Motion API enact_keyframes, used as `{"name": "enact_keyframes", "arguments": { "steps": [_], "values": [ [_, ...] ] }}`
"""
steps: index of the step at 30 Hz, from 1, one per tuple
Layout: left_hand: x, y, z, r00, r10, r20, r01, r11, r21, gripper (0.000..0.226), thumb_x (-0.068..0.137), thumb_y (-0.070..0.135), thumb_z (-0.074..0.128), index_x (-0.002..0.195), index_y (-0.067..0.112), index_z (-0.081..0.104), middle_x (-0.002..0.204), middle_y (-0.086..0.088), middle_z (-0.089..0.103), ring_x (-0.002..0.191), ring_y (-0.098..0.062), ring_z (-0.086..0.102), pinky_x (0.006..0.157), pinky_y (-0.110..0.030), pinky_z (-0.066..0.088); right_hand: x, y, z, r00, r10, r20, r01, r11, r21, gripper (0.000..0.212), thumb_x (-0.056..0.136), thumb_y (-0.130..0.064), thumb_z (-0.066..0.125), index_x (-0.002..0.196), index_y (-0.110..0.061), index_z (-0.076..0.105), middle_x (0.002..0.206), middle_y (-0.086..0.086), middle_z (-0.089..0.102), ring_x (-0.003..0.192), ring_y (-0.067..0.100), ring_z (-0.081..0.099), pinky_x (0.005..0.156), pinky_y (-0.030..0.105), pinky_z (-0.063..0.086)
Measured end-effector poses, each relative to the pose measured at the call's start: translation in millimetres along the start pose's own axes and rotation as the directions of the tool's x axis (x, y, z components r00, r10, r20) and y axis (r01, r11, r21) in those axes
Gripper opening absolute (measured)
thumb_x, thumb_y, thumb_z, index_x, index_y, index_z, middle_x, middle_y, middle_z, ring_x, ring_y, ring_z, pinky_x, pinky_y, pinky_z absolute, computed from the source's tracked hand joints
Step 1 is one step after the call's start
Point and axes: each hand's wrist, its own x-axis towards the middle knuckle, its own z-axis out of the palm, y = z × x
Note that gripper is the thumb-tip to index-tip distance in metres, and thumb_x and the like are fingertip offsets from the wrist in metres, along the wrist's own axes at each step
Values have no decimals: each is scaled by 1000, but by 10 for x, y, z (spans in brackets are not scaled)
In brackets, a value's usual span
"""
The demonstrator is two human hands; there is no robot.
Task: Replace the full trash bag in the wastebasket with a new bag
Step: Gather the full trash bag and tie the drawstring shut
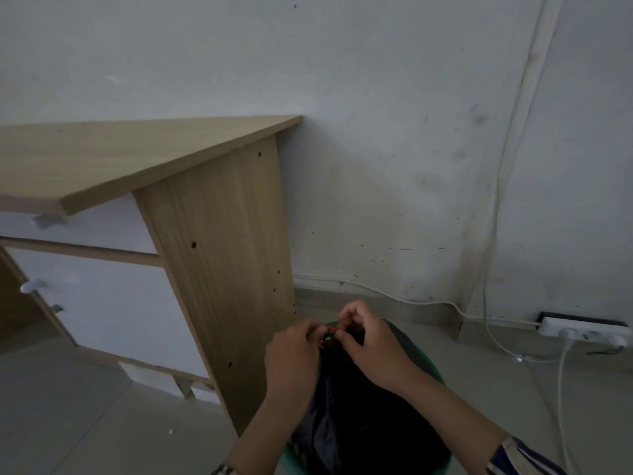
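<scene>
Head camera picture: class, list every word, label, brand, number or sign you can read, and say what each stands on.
None: no readable text on the wooden desk, white wall, black trash bag, green wastebasket or white power strip.

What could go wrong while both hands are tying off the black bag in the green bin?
Both hands, left hand and right hand, pinch the gathered neck of the black bag; if either grip slips, the neck could reopen. Lifting it may drag the green wastebasket up too. The white cable on the floor nearby could snag.
</scene>
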Motion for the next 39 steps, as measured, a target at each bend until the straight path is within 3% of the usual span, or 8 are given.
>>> {"name": "enact_keyframes", "arguments": {
  "steps": [8,11,13,19,23,29,33,39],
  "values": [
    [68,-46,21,977,103,187,-123,987,100,25,96,27,43,104,17,65,101,-1,64,91,-20,60,69,-27,38,50,5,-52,998,-54,-10,53,996,-65,37,87,-7,53,79,-39,38,84,-12,54,84,8,55,71,4,37],
    [157,-41,-7,948,-13,317,95,965,-244,22,95,18,45,93,8,66,90,-6,64,86,-20,61,71,-26,43,73,-3,-56,998,-64,-26,61,995,-79,36,87,-9,55,78,-40,38,82,-19,52,83,7,55,70,4,38],
    [171,22,-58,901,-97,424,310,827,-469,23,95,15,46,90,5,67,84,-9,65,79,-19,60,68,-24,45,70,-18,-45,996,-73,-53,69,994,-82,34,86,-12,57,77,-40,40,81,-19,53,80,5,55,70,10,40],
    [212,49,-84,837,-179,517,508,608,-611,26,94,16,49,76,12,67,64,-9,57,52,-15,47,49,-22,36,-33,-103,14,991,-107,-79,111,993,41,31,79,-22,55,94,-46,45,94,-21,59,94,-2,57,80,7,42],
    [195,64,-132,845,-174,506,495,611,-617,24,93,15,51,76,12,67,56,-4,53,39,-6,41,38,-15,32,-5,-114,17,993,-86,-86,87,996,9,41,80,-20,65,98,-49,44,93,-10,63,91,0,59,77,4,40],
    [195,33,-104,939,-121,323,298,755,-584,19,90,13,55,77,13,68,79,-10,68,78,-21,61,74,-31,47,26,-193,-7,984,-39,-174,63,989,134,42,80,-6,62,96,-40,43,74,-5,61,72,7,58,73,17,45],
    [184,60,-59,970,-17,244,134,872,-471,21,91,17,54,74,20,67,75,1,67,74,-14,61,73,-29,48,122,-244,-47,992,38,-124,1,954,299,45,84,4,48,98,-36,38,73,0,48,67,13,48,70,29,41],
    [237,36,-91,985,61,160,-13,959,-283,19,92,24,52,81,18,66,78,6,64,74,-10,58,57,-15,36,183,-331,-184,994,98,39,-105,946,308,39,87,5,45,102,-31,44,69,0,48,56,1,48,58,13,41]
  ]
}}
